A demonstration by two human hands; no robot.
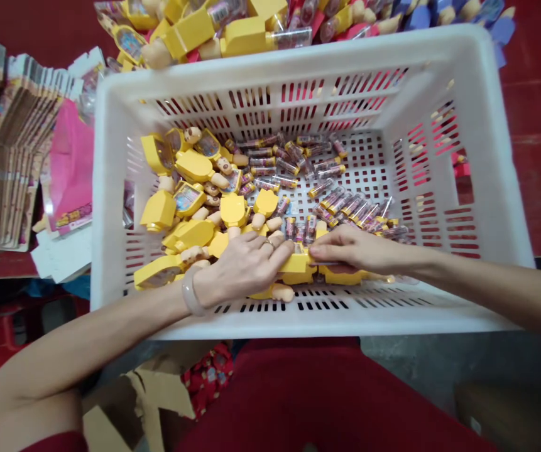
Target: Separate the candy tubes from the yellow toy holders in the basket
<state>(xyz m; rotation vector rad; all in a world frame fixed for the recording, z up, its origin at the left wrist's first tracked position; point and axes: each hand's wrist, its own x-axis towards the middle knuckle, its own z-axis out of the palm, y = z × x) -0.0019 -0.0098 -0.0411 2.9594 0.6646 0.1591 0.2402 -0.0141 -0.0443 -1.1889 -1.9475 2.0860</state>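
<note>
My left hand (246,262), with a ring and a pale bangle, is closed round a yellow plastic piece (293,261) over the near side of a white basket. At that piece's right end, my right hand (343,246) is closed, thumb and fingers pressed together; anything between them is hidden. Yellow plastic toys (195,165) with beige knobbed ends lie piled on the basket's left side, some with a clear or printed window. Small clear tubes (331,171) with yellow caps and dark, printed-looking contents lie scattered across the middle and right.
The white slotted basket (293,63) has high walls around both hands. Behind it are more yellow toys (190,31) and purple ones (418,16). Stacked printed cards (10,150) and a pink packet (70,166) stand at left. Below lies an opened cardboard box (161,392).
</note>
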